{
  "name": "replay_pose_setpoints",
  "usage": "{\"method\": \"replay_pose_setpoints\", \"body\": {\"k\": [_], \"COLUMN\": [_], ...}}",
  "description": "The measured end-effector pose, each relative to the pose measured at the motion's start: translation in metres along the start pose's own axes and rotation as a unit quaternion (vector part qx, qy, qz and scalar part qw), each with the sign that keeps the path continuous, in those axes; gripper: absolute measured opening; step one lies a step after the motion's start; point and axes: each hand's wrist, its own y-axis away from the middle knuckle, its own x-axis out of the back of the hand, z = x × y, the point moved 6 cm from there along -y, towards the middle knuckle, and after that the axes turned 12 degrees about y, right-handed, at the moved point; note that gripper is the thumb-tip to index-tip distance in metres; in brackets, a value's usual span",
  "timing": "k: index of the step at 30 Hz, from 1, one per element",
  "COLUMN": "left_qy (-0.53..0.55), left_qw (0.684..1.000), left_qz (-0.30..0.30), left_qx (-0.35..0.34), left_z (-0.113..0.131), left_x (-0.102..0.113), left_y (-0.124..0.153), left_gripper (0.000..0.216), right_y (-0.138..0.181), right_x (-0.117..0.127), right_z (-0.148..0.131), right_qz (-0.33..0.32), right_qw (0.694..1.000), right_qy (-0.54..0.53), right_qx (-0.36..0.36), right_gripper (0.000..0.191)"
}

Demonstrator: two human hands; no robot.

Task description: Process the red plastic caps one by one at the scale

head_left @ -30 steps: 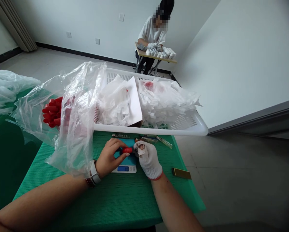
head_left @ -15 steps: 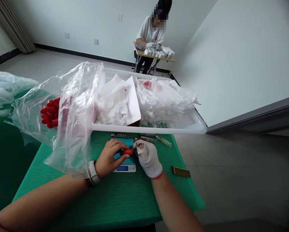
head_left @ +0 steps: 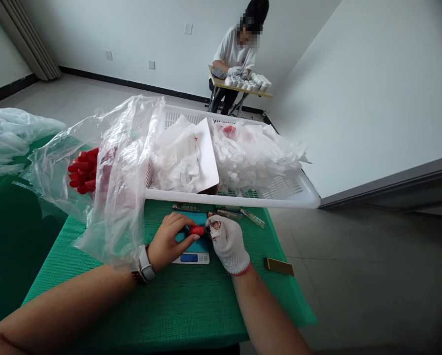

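My left hand (head_left: 172, 238), bare and wearing a watch (head_left: 146, 262), pinches a short red tube (head_left: 196, 230) between thumb and fingers. My right hand (head_left: 228, 242), in a white knit glove with a torn spot, is closed at the tube's right end. A small dark piece (head_left: 208, 230) shows at its fingertips; what kind it is I cannot make out. Both hands are over a small digital scale (head_left: 191, 245) with a blue top and a lit display. Several slim, clear, printed packets (head_left: 253, 218) lie just beyond the hands.
A white plastic basket (head_left: 265, 201) with crumpled clear bags (head_left: 259, 148) and a white card box (head_left: 208, 158) stands behind. To the left, a clear bag (head_left: 120, 182) holds several red tubes (head_left: 83, 170). A gold-and-black bar (head_left: 279, 266) lies right. A person (head_left: 235, 54) works at another table.
The whole view has shifted slightly, so the scene sits a little further right. Both hands keep nearly the same grip and place over the scale.
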Motion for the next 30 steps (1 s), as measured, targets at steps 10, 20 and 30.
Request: {"method": "replay_pose_setpoints", "body": {"k": [10, 20, 30], "left_qy": [0.027, 0.016, 0.000], "left_qw": [0.999, 1.000, 1.000], "left_qz": [-0.017, -0.004, -0.001], "left_qx": [-0.005, 0.011, 0.017], "left_z": [0.000, -0.002, -0.003], "left_x": [-0.002, -0.001, -0.001], "left_y": [-0.001, -0.001, 0.000], "left_gripper": [0.016, 0.013, 0.014], "right_y": [0.003, 0.002, 0.000], "right_x": [-0.003, -0.003, -0.002], "right_z": [0.006, -0.002, 0.000], "right_qz": [0.000, -0.029, -0.022], "right_qw": [1.000, 0.999, 1.000], "right_qy": [0.009, -0.025, -0.003], "right_qx": [0.000, 0.027, -0.010], "right_gripper": [0.037, 0.040, 0.043]}}
